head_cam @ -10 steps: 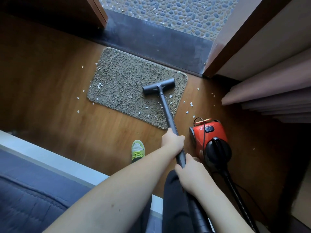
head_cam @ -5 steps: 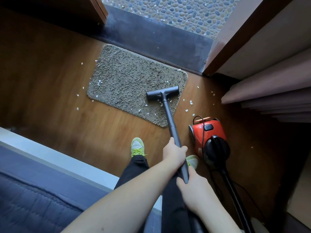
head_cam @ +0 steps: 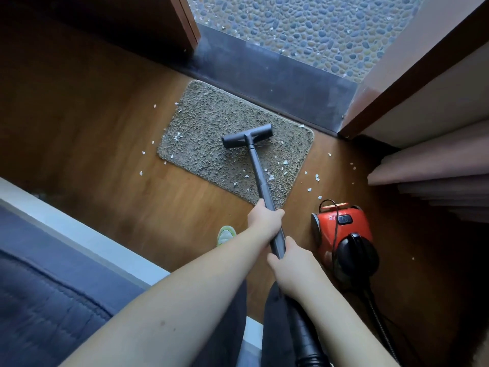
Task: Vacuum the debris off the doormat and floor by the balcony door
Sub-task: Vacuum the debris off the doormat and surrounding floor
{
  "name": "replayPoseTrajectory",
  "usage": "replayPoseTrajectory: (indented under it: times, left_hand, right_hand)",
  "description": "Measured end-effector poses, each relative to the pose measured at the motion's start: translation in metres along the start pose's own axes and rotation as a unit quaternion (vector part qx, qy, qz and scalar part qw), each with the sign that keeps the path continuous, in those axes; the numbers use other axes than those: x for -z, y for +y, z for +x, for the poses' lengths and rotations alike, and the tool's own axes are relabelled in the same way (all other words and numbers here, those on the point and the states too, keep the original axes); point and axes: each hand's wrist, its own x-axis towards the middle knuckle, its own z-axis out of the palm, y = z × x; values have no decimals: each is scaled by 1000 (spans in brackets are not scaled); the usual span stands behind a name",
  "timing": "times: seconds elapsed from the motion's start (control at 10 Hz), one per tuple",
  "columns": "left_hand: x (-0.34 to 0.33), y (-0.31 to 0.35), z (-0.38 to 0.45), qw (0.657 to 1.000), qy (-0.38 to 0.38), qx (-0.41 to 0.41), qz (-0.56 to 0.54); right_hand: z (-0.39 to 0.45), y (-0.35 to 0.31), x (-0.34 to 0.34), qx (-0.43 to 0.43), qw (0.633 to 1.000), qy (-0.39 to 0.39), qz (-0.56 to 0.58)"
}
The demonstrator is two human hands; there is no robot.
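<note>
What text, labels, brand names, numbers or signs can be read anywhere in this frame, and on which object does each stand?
None can be read.
Red canister vacuum cleaner: its black power button carries a small mark, too blurred to read.
Dark grey vacuum wand and T-shaped floor nozzle: no lettering shows.
Grey-brown shaggy doormat: no lettering shows.

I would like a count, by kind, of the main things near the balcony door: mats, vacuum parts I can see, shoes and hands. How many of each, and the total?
Doormat: 1
Vacuum body, red: 1
Vacuum wand with floor head: 1
Green shoe: 1
Hands on the wand: 2, left hand and right hand
Total: 6
The white debris bits are too many and too small to count.
</note>
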Motion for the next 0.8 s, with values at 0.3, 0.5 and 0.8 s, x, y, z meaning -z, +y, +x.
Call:
replayPoseTrajectory:
  times: [0.3,0.5,0.8]
  left_hand:
    - [57,-39,43,992,21,51,-112]
    - [86,-42,41,979,25,61,-194]
    - [130,-58,86,963,75,67,-249]
  right_hand:
    - [19,-53,-44,71,993,-39,-87]
    - [29,-66,-59,107,987,-17,-114]
    - [47,-122,-76,143,975,-28,-166]
